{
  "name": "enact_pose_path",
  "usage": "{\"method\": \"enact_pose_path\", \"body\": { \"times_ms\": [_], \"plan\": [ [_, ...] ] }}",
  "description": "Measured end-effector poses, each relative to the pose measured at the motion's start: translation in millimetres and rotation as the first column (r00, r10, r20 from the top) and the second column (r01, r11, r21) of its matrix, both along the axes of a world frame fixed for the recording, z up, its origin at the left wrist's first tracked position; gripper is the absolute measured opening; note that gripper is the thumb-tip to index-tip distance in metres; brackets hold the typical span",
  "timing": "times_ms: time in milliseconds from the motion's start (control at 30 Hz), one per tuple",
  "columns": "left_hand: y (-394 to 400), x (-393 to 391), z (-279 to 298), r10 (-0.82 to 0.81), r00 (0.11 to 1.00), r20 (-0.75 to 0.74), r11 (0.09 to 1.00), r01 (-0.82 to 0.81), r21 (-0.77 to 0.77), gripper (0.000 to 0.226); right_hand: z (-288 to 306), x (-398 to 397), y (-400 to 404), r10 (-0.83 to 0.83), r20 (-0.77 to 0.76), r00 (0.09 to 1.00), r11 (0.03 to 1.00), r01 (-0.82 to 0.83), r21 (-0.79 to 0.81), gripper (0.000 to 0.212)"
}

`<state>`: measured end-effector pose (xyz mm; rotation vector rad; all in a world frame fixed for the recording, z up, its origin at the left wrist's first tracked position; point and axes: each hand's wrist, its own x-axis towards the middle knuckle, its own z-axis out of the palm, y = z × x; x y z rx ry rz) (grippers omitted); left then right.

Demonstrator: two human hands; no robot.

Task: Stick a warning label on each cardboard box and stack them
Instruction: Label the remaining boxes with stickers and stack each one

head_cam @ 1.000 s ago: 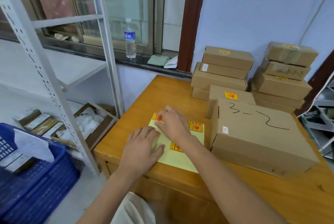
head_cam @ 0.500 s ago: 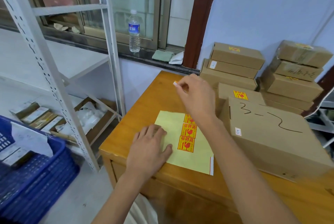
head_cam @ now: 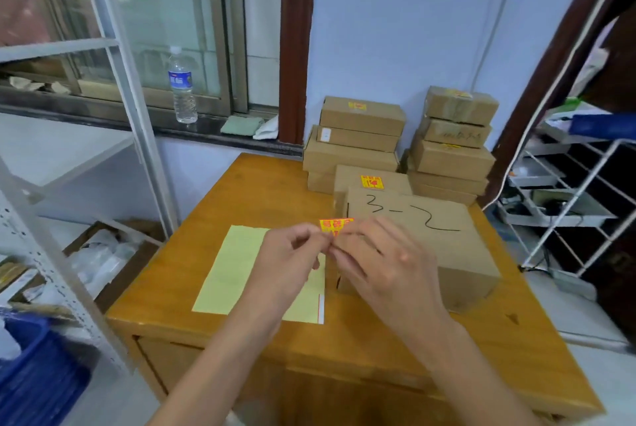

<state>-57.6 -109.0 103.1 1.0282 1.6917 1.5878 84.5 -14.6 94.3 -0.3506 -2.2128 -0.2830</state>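
Note:
A yellow and red warning label (head_cam: 335,225) is held up over the table, pinched between my left hand (head_cam: 292,262) and my right hand (head_cam: 385,265). Both hands hover in front of the near left corner of a large cardboard box (head_cam: 433,239) marked "3-2". The pale yellow backing sheet (head_cam: 237,267) lies flat on the wooden table (head_cam: 247,191), partly hidden by my left hand. Behind the large box a smaller box (head_cam: 351,179) carries a label (head_cam: 372,182). Two stacks of boxes stand against the wall, one at centre (head_cam: 358,136), one at right (head_cam: 454,146).
A water bottle (head_cam: 181,86) stands on the window sill with folded cloths (head_cam: 247,125) beside it. A white metal shelf frame (head_cam: 137,109) is at the left, a blue crate (head_cam: 38,377) at the lower left, and a wire rack (head_cam: 578,191) at the right.
My right hand has come back down from above the table with the peeled label. My left hand has left the backing sheet and joined it on the label.

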Motion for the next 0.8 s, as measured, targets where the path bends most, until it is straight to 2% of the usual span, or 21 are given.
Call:
{"method": "enact_pose_path", "body": {
  "times_ms": [67, 100, 167, 233, 300, 367, 400, 467, 533, 667, 800],
  "plan": [
    [8, 12, 3, -0.045, 0.999, -0.008, 0.999, 0.045, 0.011, 0.027, 9, 18, 4, 0.027, -0.071, 0.997, 0.974, -0.042, -0.222, 0.018],
    [12, 17, 5, -0.067, 0.997, -0.034, 0.998, 0.068, 0.013, 0.027, 14, 27, 7, 0.015, -0.126, 0.992, 0.921, -0.063, -0.383, 0.019],
    [21, 28, 12, -0.107, 0.989, -0.098, 0.994, 0.109, 0.018, 0.027, 23, 42, 18, -0.081, -0.155, 0.985, 0.747, -0.043, -0.663, 0.023],
    [32, 38, 18, -0.151, 0.978, -0.145, 0.988, 0.155, 0.016, 0.026, 30, 56, 37, -0.094, -0.122, 0.988, 0.578, -0.045, -0.814, 0.02],
    [44, 41, 21, -0.182, 0.963, -0.197, 0.982, 0.187, 0.006, 0.024, 33, 63, 54, -0.012, -0.152, 0.988, 0.476, -0.128, -0.87, 0.007],
    [62, 44, 26, -0.209, 0.932, -0.297, 0.977, 0.214, -0.015, 0.023, 36, 71, 74, 0.003, -0.167, 0.986, 0.431, -0.152, -0.889, 0.017],
    [72, 44, 28, -0.204, 0.893, -0.401, 0.978, 0.205, -0.04, 0.022, 38, 73, 84, -0.005, -0.149, 0.989, 0.411, -0.133, -0.902, 0.019],
    [94, 40, 32, -0.163, 0.746, -0.646, 0.987, 0.115, -0.116, 0.021, 44, 77, 101, -0.007, -0.084, 0.996, 0.358, -0.076, -0.931, 0.023],
    [114, 34, 33, -0.15, 0.658, -0.738, 0.985, 0.037, -0.168, 0.018, 47, 79, 119, -0.026, -0.012, 1.0, 0.315, -0.003, -0.949, 0.024],
    [147, 27, 20, -0.171, 0.683, -0.71, 0.983, 0.074, -0.165, 0.013, 37, 73, 142, -0.082, 0.119, 0.99, 0.343, 0.14, -0.929, 0.027],
    [155, 31, 3, -0.038, 0.77, -0.636, 0.997, 0.073, 0.028, 0.017, 17, 68, 150, -0.112, 0.124, 0.986, 0.397, 0.159, -0.904, 0.024]
  ]
}}
